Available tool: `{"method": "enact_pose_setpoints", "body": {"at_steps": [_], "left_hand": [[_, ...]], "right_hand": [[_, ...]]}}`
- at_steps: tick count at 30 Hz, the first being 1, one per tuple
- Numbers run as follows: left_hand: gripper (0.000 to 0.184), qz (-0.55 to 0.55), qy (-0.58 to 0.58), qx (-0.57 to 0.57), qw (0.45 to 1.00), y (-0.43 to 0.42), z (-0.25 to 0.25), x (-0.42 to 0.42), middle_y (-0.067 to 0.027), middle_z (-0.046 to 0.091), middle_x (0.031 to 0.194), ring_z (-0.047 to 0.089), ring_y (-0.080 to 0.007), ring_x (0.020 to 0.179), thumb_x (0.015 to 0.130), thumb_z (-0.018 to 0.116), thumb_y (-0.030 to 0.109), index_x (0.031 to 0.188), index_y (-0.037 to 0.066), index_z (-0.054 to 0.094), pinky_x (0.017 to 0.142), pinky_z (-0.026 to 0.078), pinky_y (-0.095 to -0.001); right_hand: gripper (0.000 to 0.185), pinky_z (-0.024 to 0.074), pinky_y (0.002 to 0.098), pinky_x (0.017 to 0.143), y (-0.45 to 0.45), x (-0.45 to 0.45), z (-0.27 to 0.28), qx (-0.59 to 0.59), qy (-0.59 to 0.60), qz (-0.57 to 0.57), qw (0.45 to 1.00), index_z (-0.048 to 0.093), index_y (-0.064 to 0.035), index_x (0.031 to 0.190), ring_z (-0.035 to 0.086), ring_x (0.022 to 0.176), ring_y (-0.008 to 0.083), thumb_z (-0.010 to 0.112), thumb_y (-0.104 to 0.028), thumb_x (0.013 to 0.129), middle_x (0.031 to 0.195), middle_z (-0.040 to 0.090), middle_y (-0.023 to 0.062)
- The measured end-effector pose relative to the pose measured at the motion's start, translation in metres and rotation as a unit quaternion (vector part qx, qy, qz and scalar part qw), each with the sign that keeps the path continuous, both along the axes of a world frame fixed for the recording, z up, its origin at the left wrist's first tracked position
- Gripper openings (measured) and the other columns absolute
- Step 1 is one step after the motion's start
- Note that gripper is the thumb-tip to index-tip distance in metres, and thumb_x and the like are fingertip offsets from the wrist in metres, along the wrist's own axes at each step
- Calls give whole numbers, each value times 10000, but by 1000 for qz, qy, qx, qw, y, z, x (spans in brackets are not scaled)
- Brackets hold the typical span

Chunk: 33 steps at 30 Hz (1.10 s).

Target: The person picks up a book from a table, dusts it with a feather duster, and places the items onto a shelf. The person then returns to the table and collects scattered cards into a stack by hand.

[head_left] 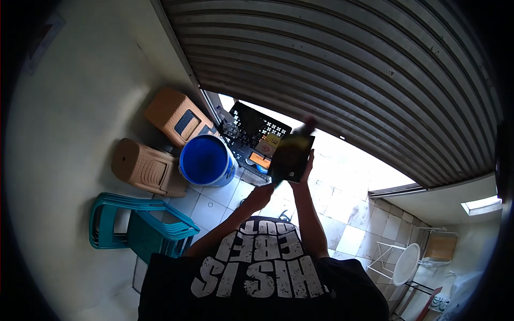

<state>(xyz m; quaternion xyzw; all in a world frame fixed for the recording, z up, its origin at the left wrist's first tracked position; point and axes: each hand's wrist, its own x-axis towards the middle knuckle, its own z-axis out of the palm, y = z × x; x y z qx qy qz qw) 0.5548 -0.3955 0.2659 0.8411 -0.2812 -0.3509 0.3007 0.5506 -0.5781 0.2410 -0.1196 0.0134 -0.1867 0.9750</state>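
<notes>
While my left grip (260,197) and right grip (304,171) clasp this dark rectangular object (292,161), it's aloft, unplaced, near the round blue bucket (205,160).

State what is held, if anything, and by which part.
A dark object, too blurred to name: the right hand holds its lower right edge; the left hand is at its lower left corner, grip unclear.

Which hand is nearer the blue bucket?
Left. The left hand is right of the blue bucket, by the lower-left corner of the dark object; the right hand is farther right, at the object's right side.
</notes>
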Motion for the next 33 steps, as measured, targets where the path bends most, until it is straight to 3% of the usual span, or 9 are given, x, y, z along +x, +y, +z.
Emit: {"method": "enact_pose_setpoints", "body": {"at_steps": [2,4,8,11,13,17,21,23,33], "left_hand": [[452,-32,-81,-115,990,11,-16,-15,-228,676,909,667,-377,804,1034,352,382,1116,28,621,705,537,-448],[458,27,-86,-74,993,13,-64,8,-209,678,860,659,-328,684,1034,360,400,1117,37,626,631,533,-416],[418,56,181,23,982,-2,32,-7,-125,562,648,531,-200,492,1058,319,336,1004,34,602,502,458,-329],[451,64,95,-42,992,3,-26,13,-60,512,599,502,-154,466,1038,346,422,908,46,559,463,436,-314],[497,65,111,-42,991,3,-22,18,-28,491,585,485,-128,453,1018,353,492,876,52,532,444,422,-304],[533,30,220,29,975,-8,27,-5,-19,482,577,493,-136,456,1025,298,520,852,66,518,442,411,-302],[444,125,201,-27,971,-9,-4,6,4,422,538,428,-105,380,1053,298,414,817,90,490,345,333,-271],[449,45,234,-30,971,-11,13,-8,14,410,534,411,-93,387,1043,312,432,788,96,465,353,320,-263],[519,63,251,-3,966,2,-3,4,4,443,544,431,-90,395,1019,333,523,823,74,503,353,343,-275]], "right_hand": [[627,483,421,981,4,0,9,5,20,-1,1000,437,-55,1368,591,1120,266,393,-543,977,1265,570,135],[560,523,410,929,8,-4,19,11,43,-8,999,483,-41,1316,631,1045,264,394,-490,993,1197,609,134],[569,513,407,952,5,2,-17,-67,22,-52,996,481,-50,1333,612,1111,277,388,-496,992,1259,590,138],[592,500,429,974,7,-4,0,19,16,-13,1000,448,-68,1375,573,1163,282,410,-509,981,1299,556,145],[579,504,426,971,0,-5,-18,-59,45,0,997,437,-81,1383,586,1136,264,399,-504,989,1266,572,121],[587,517,377,937,7,-3,-40,-77,-16,-125,989,461,-62,1338,606,1091,223,422,-527,984,1224,588,119],[561,514,400,948,-1,-8,-23,-58,78,-12,995,474,-58,1328,604,1112,243,411,-501,991,1216,599,115],[556,521,399,935,2,-6,-27,-109,102,-109,983,471,-53,1330,616,1087,246,407,-491,993,1208,604,122],[624,519,401,943,5,-15,-8,-15,9,-14,1000,452,-65,1351,614,1101,254,382,-562,980,1233,599,122]]}}
